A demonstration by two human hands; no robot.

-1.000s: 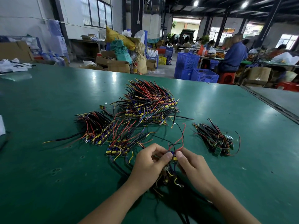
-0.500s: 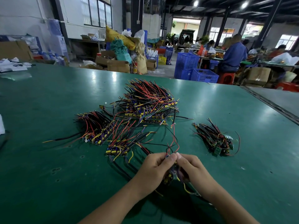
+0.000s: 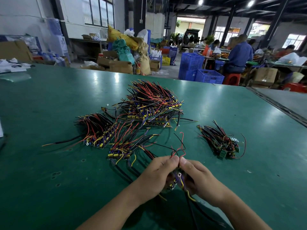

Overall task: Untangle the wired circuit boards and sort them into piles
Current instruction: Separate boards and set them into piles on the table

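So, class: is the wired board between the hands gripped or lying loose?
Gripped: the left hand and right hand both pinch the wired board, its wires trailing below.

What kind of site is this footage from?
Likely a small electronics assembly workshop: piles of wired circuit boards on a green worktable, stacked blue crates, and workers seated at benches behind.

A factory assembly hall, seen from my seat.

My wide green table (image 3: 49, 163) carries heaps of small circuit boards with red, black and yellow wires (image 3: 152, 103). Past it stand blue slatted plastic crates (image 3: 209, 76), brown cardboard boxes (image 3: 120, 66) and stuffed yellow and green sacks (image 3: 124, 39). A worker in a blue shirt (image 3: 239, 55) sits on a red plastic stool (image 3: 231, 78) at another table under bare ceiling lamps (image 3: 200, 1).
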